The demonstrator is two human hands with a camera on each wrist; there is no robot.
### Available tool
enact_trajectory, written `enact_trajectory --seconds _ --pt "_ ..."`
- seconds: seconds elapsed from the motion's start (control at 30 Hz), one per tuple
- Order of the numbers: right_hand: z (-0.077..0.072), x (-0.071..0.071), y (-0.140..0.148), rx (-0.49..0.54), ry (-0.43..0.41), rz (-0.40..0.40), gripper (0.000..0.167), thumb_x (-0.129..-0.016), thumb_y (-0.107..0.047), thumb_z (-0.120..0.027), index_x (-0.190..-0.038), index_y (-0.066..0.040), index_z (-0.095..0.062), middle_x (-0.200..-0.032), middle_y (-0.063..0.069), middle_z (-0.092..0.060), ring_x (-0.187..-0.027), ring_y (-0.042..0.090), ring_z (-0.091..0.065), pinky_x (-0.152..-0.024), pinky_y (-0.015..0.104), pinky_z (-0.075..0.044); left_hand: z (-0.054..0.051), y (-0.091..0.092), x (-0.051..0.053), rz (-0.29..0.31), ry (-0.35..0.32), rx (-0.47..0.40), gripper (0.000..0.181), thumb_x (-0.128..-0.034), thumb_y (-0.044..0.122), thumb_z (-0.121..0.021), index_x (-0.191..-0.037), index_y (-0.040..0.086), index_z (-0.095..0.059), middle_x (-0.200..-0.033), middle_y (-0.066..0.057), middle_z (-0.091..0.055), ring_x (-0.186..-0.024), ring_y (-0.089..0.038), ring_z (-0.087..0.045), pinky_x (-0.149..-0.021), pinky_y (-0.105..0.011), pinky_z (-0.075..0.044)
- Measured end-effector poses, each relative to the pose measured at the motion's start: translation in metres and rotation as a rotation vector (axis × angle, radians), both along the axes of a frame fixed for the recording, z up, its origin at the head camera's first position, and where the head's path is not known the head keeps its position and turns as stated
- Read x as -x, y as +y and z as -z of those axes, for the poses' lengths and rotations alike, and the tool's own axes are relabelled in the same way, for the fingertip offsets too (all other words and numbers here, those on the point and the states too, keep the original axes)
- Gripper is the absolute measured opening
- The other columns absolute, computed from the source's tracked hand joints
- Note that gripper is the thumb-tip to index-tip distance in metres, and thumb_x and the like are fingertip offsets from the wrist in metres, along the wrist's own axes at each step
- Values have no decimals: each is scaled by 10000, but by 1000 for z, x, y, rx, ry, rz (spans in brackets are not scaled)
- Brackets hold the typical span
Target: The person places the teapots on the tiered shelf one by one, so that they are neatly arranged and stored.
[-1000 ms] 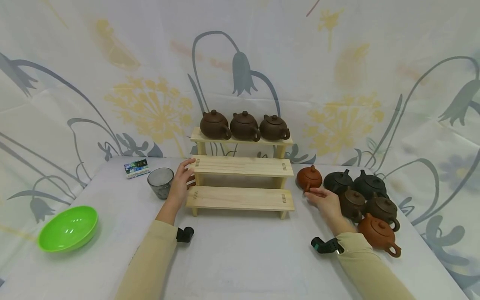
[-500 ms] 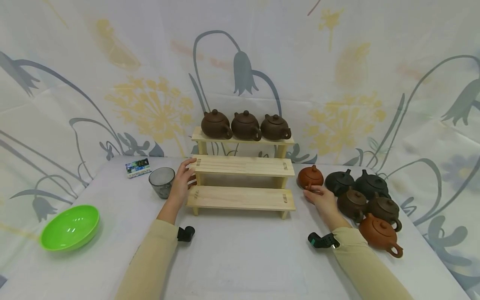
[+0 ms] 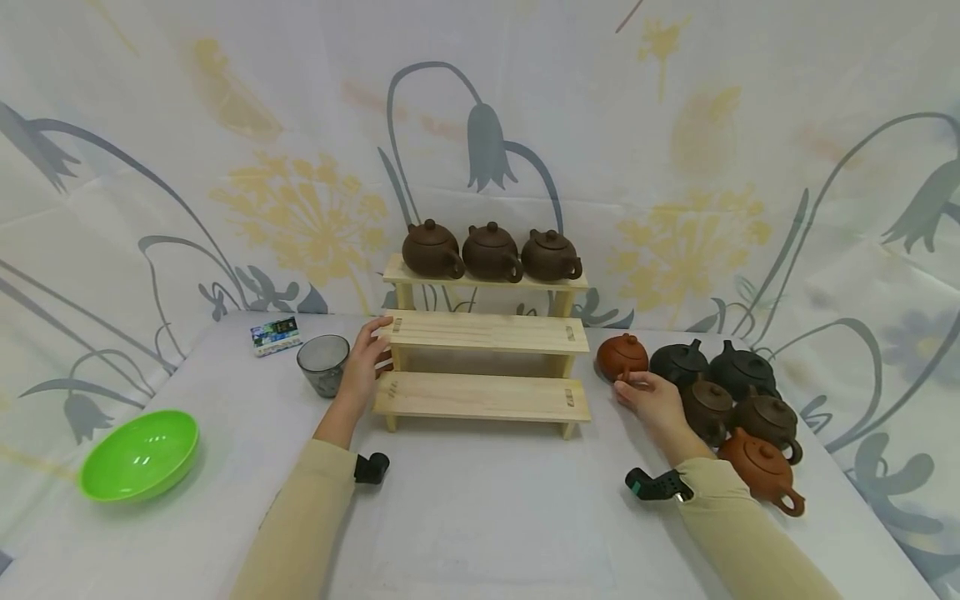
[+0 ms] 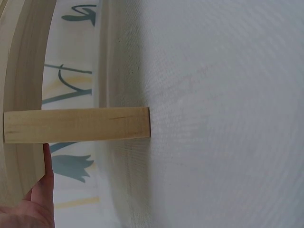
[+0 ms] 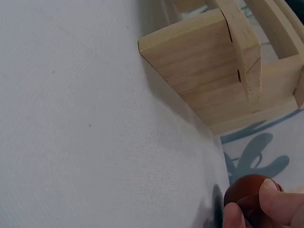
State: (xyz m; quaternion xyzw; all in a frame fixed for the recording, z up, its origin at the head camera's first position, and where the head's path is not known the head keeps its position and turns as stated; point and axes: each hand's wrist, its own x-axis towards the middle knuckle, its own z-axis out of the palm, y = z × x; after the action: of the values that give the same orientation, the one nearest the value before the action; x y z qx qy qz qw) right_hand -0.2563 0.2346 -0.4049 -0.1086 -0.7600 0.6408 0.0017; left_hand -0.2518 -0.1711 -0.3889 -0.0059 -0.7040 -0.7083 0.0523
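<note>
White-clothed counter (image 3: 480, 517) below; right of the smooth, pale-wood tiered stand (image 3: 483, 395), my right fingers (image 5: 278, 202), slightly farther right than before, pinch a round, reddish-clay teapot (image 3: 621, 353). My left fingers (image 3: 367, 336) grip the stand.

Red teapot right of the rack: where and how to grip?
Likely the handle, pinched between thumb and fingers from the near side, as the right hand does. The red teapot's handle points toward the person, while a black teapot close on its right would crowd a grip around its round body.
</note>
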Motion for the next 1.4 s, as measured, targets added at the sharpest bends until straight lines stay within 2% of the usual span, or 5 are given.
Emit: enact_trajectory --seconds 0.33,0.47,0.87,1.13,1.4 --pt "-18 -16 5 -156 20 -77 465 -906 -95 -605 -1274 127 -429 -1166 189 -531 -799 -18 -566 -853 294 -470 0 1 0 -3 2 1 402 -1011 202 -315 -1403 115 -338 -1284 -184 -410 -1184 -396 -422 -962 -471 -327" --pt "-28 -24 9 -139 55 -118 459 -919 -101 -588 -1279 131 -425 -1090 88 -593 -827 -6 -590 -907 360 -435 1 0 0 -6 6 12 401 -1013 214 -316 -1402 123 -341 -1266 -178 -418 -1172 -389 -433 -952 -467 -335" --pt "-55 -44 14 -183 176 -187 408 -932 -131 -572 -1231 128 -473 -1031 34 -634 -872 19 -613 -792 211 -480 -1 0 -1 9 -11 -4 408 -1020 203 -304 -1417 112 -320 -1310 -185 -394 -1190 -382 -421 -966 -456 -324" --pt "-68 -56 8 -123 258 -253 385 -927 -110 -576 -1203 137 -472 -938 -140 -606 -861 -8 -610 -787 192 -475 -1 0 1 18 -4 3 411 -1021 202 -296 -1421 111 -311 -1312 -182 -383 -1185 -380 -422 -958 -446 -328" --pt "-81 -64 -8 -110 256 -343 379 -935 -93 -560 -1210 152 -473 -977 -76 -626 -906 32 -617 -804 194 -468 -1 0 1 10 -5 4 410 -1021 194 -299 -1422 113 -316 -1313 -185 -379 -1177 -391 -419 -942 -438 -333"
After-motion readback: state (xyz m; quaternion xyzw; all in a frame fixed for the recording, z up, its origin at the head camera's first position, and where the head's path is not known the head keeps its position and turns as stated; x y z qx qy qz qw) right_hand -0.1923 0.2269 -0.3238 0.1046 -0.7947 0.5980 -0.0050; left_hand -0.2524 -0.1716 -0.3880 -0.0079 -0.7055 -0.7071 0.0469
